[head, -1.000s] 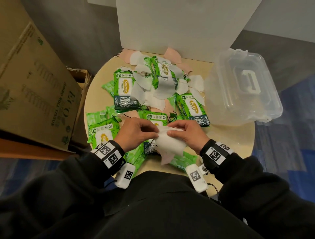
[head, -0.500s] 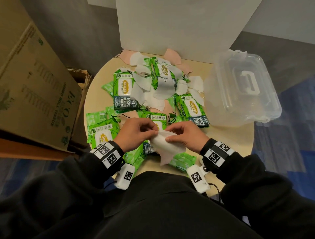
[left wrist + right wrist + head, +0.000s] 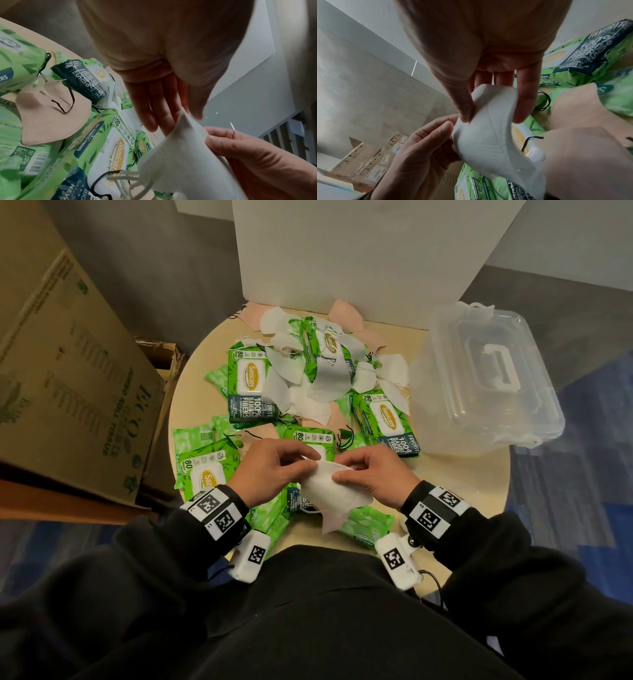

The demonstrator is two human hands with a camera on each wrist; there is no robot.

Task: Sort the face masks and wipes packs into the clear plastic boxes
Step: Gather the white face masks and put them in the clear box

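A white face mask [image 3: 329, 494] is held just above the round table's front. My left hand [image 3: 306, 465] pinches its upper left corner and my right hand [image 3: 342, 472] pinches its top edge beside it. The left wrist view shows the mask [image 3: 188, 155] with its corner between my left thumb and fingers [image 3: 164, 119]. In the right wrist view my thumb and a finger [image 3: 523, 105] pinch the mask [image 3: 488, 135]. A pink mask [image 3: 334, 523] pokes out beneath. Several green wipes packs [image 3: 248, 385] and loose masks [image 3: 308, 385] lie heaped on the table. A clear plastic box [image 3: 479, 385] stands at right, lid on.
The round tan table [image 3: 462, 481] is small, and its front edge is against my body. A large cardboard box [image 3: 68, 388] stands close on the left. A white board [image 3: 342, 251] rises along the table's back. Grey and blue carpet surrounds it.
Both hands stay at the table's front on the white mask. Their fingers have shifted slightly along its top edge, and the mask has flattened a little.
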